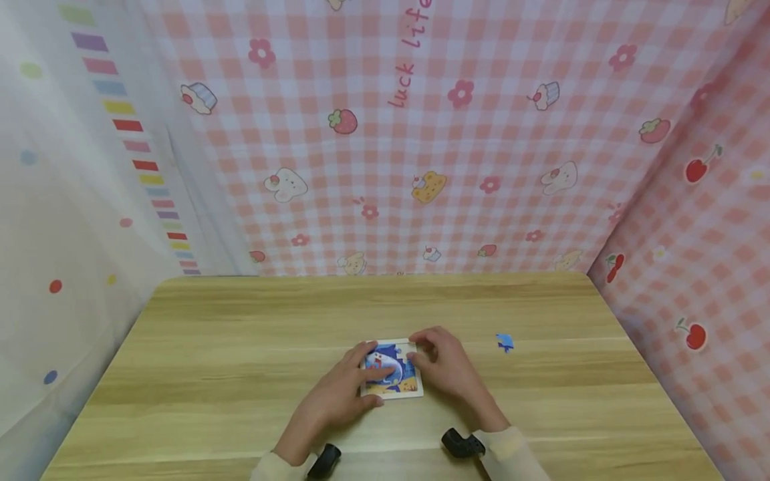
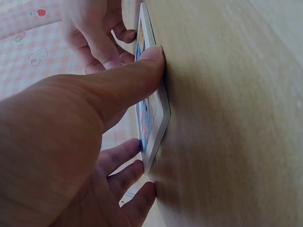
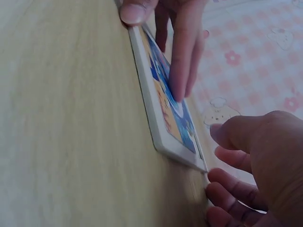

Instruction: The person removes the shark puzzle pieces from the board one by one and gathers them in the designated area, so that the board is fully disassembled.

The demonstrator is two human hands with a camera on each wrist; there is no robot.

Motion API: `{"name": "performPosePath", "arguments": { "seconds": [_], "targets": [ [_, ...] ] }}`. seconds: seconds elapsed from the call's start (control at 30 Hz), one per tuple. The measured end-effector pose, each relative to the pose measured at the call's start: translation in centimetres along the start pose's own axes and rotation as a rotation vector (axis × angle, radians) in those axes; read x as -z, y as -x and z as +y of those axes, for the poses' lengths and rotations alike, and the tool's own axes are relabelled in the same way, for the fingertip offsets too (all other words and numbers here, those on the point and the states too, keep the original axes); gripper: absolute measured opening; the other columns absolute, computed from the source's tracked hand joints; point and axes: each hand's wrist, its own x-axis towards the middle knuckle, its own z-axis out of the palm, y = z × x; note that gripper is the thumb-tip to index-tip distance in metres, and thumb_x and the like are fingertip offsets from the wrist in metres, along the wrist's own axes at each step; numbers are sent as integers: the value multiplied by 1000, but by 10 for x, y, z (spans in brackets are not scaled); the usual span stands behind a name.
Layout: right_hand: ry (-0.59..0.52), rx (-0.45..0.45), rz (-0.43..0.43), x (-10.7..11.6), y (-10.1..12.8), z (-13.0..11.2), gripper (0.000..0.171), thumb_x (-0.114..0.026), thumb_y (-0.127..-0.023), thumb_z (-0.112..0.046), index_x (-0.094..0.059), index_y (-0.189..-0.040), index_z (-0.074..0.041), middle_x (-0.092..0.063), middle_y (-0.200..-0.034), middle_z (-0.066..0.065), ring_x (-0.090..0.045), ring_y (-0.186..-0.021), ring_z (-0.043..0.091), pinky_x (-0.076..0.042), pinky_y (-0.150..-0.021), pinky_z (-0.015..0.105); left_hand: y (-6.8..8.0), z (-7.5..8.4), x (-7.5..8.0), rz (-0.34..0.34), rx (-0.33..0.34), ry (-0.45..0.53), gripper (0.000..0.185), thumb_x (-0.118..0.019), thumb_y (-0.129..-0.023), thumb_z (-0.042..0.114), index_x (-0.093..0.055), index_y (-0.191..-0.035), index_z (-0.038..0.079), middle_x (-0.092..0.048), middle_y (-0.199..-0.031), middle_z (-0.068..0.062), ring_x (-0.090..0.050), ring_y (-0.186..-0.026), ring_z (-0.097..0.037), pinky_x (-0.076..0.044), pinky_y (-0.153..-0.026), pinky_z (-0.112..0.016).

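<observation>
A small picture puzzle in a white frame lies on the table, with a blue sea-animal picture and a pale patch at its upper right. My left hand grips its left side, thumb on the near edge and fingertips around the left and far edges. One left finger lies across the picture. At the upper right corner is my right hand, fingers loosely bent and fingertips right at the frame's edge. The right thumb stands apart from the fingers, with nothing visible between.
A loose blue puzzle piece lies on the wooden table, to the right of my right hand. Behind the table hangs a pink checked curtain, with more patterned cloth along both sides.
</observation>
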Motion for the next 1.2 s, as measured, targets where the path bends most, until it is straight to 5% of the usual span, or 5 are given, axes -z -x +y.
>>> {"name": "performPosePath", "arguments": {
  "seconds": [0.4, 0.9, 1.2],
  "targets": [
    [131, -18, 13, -20, -9, -14, 13, -79, -90, -24, -76, -100, -15, -58, -107, 4, -49, -93, 17, -44, -78, 32, 1, -2, 2, 9, -17, 0, 53, -75, -93, 30, -60, -145, 28, -30, -168, -14, -27, -155, -38, -36, -121, -58],
    [120, -97, 131, -32, -7, -24, 12, -85, -84, -23, -76, -82, -16, -59, -104, 4, -51, -102, 23, -46, -81, 35, -1, -1, 1, 7, -15, -5, 54, -77, -92, 30, -61, -144, 29, -30, -168, -13, -25, -157, -37, -34, -123, -57],
    [-30, -105, 92, -28, -9, -25, 12, -83, -86, -15, -72, -82, -13, -70, -77, -1, -59, -72, 9, -50, -67, 22, -1, -1, 0, 22, -25, 1, 53, -77, -92, 29, -62, -143, 28, -31, -167, -13, -25, -157, -38, -34, -122, -58]
  ]
}}
